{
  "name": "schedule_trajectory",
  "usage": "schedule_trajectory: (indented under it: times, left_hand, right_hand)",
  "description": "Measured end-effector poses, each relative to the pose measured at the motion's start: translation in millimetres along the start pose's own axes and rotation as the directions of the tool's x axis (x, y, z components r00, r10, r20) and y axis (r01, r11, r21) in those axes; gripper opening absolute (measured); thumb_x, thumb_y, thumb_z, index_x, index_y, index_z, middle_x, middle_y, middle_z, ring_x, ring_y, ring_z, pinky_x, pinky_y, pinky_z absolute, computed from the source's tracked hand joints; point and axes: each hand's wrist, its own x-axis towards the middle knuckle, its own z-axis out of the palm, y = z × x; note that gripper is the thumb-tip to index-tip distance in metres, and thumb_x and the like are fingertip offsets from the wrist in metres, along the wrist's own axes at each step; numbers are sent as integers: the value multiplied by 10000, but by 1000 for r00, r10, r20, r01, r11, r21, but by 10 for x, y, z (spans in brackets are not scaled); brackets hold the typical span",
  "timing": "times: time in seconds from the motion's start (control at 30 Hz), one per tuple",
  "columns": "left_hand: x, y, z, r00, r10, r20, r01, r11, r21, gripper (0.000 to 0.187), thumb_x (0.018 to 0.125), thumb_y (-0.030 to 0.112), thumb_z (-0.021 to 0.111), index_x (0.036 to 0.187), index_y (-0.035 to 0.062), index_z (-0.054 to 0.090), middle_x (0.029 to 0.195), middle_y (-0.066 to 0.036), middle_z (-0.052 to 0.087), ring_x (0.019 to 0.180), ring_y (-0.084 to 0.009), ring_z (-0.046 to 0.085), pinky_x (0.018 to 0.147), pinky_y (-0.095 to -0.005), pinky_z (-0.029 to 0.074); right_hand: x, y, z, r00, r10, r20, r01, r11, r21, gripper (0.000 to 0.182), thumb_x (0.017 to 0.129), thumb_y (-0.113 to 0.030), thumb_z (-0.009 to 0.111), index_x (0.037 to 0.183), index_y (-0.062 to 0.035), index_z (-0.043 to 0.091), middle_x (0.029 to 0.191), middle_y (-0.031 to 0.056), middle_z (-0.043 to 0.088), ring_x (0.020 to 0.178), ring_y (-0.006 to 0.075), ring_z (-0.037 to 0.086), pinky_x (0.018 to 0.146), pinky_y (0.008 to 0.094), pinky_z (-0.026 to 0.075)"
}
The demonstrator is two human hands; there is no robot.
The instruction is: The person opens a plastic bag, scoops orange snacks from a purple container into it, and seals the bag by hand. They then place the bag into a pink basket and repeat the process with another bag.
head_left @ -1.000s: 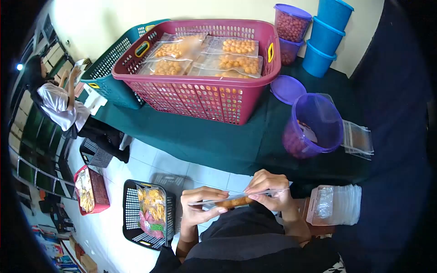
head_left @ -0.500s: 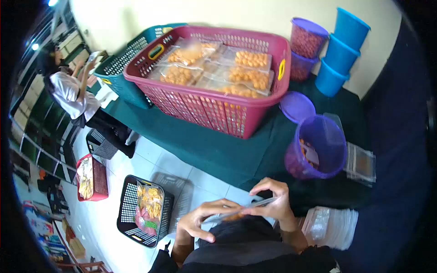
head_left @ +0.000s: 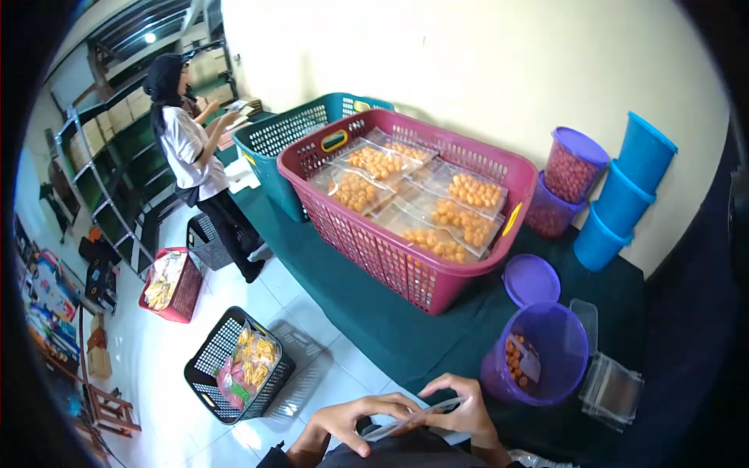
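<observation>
At the bottom of the head view, my left hand and my right hand pinch a clear plastic bag between them, close to my body. The bag is seen nearly edge-on, so its contents are mostly hidden. To the right of my right hand, an open purple tub holds some orange round snacks and a pale scoop-like piece. Its purple lid lies behind it on the green cloth. A large maroon basket beyond my hands contains several flat bags of orange round snacks.
Several clear bags lie right of the tub. Blue tubs and lidded purple tubs are stacked by the wall. A green basket stands behind the maroon one. A black basket is on the floor; a person stands at left.
My view has tilted up and shifted, so the table and baskets appear lower. Both hands keep hold of the bag, which now sits nearer the bottom edge of the view.
</observation>
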Motion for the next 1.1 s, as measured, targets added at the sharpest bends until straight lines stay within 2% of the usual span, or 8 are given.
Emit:
schedule_trajectory:
  times: [0.13,0.27,0.33,0.4,0.53,0.6,0.67,1.1]
  left_hand:
    - [-4,-43,121,994,69,-80,-69,998,7,970,551,672,551,1161,-61,372,1182,-269,324,1118,-373,296,899,-481,208]
    - [50,30,153,987,80,-140,-80,997,4,837,613,483,640,1199,-30,331,1229,-216,302,1143,-326,293,927,-420,223]
    - [79,36,239,937,-89,-337,100,995,16,790,612,322,694,1203,-40,314,1223,-193,331,1131,-289,331,934,-372,245]
    - [167,31,337,904,-13,-427,25,999,21,686,604,163,708,1168,-40,373,1173,-170,411,1076,-263,410,907,-348,301]
    - [428,-84,582,741,69,-668,144,955,258,355,649,37,652,986,-13,552,963,-137,571,889,-220,551,781,-295,421]
    - [549,-169,666,556,149,-818,170,943,287,285,599,-28,670,875,-17,601,860,-158,596,796,-208,581,686,-264,451]
    - [668,-184,746,508,176,-843,171,939,299,216,603,-35,662,813,-17,617,783,-147,611,737,-199,597,665,-253,461]
    - [967,-488,881,362,231,-903,228,918,326,88,675,6,625,759,-15,606,730,-114,618,657,-158,606,596,-222,473]
  right_hand:
    - [-19,-30,-29,996,68,51,-74,990,123,231,583,-42,708,772,21,590,769,114,601,696,136,578,630,228,449]
    - [2,-27,-127,991,113,67,-125,964,233,152,662,-36,653,797,12,601,786,114,614,748,155,592,657,242,467]
    - [0,2,-215,994,91,61,-102,972,211,136,672,-26,640,795,15,601,790,110,613,748,159,592,656,242,467]
    - [-17,42,-287,996,71,53,-80,979,186,120,682,-16,627,794,18,600,794,106,613,748,162,593,656,241,468]
    - [-121,70,-358,992,122,32,-126,970,210,143,692,26,592,833,45,580,836,127,601,756,145,581,673,226,453]
    - [-144,5,-381,987,157,30,-159,959,233,175,683,23,602,855,41,575,848,124,600,765,147,580,683,230,452]
    - [-147,-109,-414,991,132,9,-126,920,370,220,663,17,626,874,33,565,853,118,600,769,151,582,691,235,452]
    - [-293,255,-579,982,4,-186,13,996,91,122,634,44,650,731,10,585,714,96,603,643,125,588,588,214,463]
